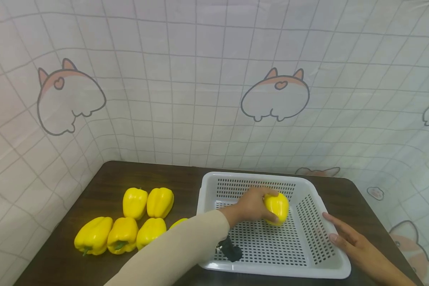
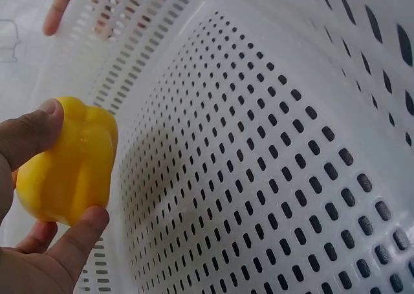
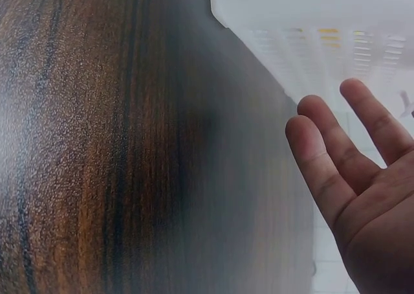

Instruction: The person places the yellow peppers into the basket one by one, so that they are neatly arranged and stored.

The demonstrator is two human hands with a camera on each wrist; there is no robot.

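Observation:
A yellow bell pepper [image 1: 277, 208] is in the grip of my left hand [image 1: 252, 204], inside the white perforated basket [image 1: 271, 271] toward its back right. The left wrist view shows thumb and fingers around the pepper [image 2: 71, 161], close over the basket floor. At the basket's right side, my right hand [image 1: 354, 242] rests its fingertips by the rim. Those fingers are extended in the right wrist view, with the hand [image 3: 369, 184] beside the outer wall and holding nothing. Apart from the held pepper, no other pepper shows in the basket; the left forearm hides its front left.
Several yellow bell peppers lie left of the basket on the dark wooden table, among them one pepper [image 1: 93, 235] at the far left. Another pepper [image 1: 178, 222] is partly covered by the left sleeve [image 1: 186, 246]. A patterned curtain [image 1: 186, 131] stands behind the table.

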